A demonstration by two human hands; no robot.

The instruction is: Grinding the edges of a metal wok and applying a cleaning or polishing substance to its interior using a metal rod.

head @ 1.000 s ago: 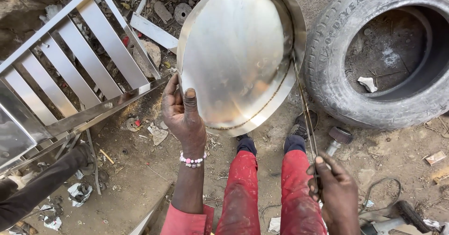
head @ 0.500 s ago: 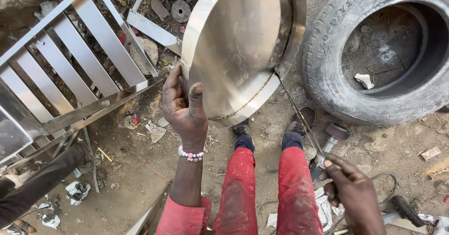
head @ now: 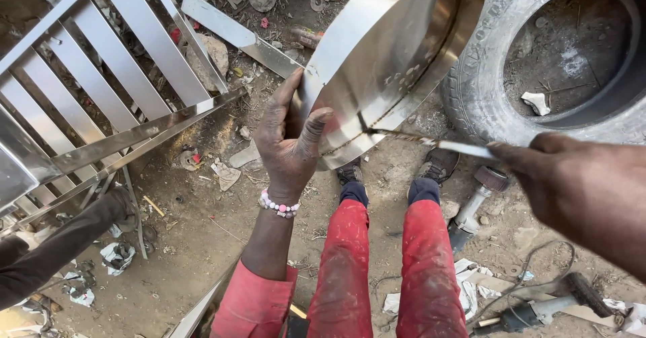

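A large shiny round metal pan (head: 377,55) stands tilted on its edge in front of me. My left hand (head: 288,143), with a bead bracelet at the wrist, grips the pan's lower left rim, thumb on the inside face. My right hand (head: 538,166) holds a thin metal rod (head: 431,141) whose tip touches the seam line near the pan's rim. My red-trousered legs (head: 383,264) stretch out below the pan.
A worn tyre (head: 558,62) lies at the right, behind the pan. A slatted metal frame (head: 101,89) leans at the left. Another person's dark sleeve (head: 54,250) shows at lower left. A grinder tool (head: 538,308) with cable and scraps of paper lie on the dirt at lower right.
The view has come closer. My right hand has risen from low beside my leg and brought the rod's tip up to the pan's rim. My left hand keeps its grip.
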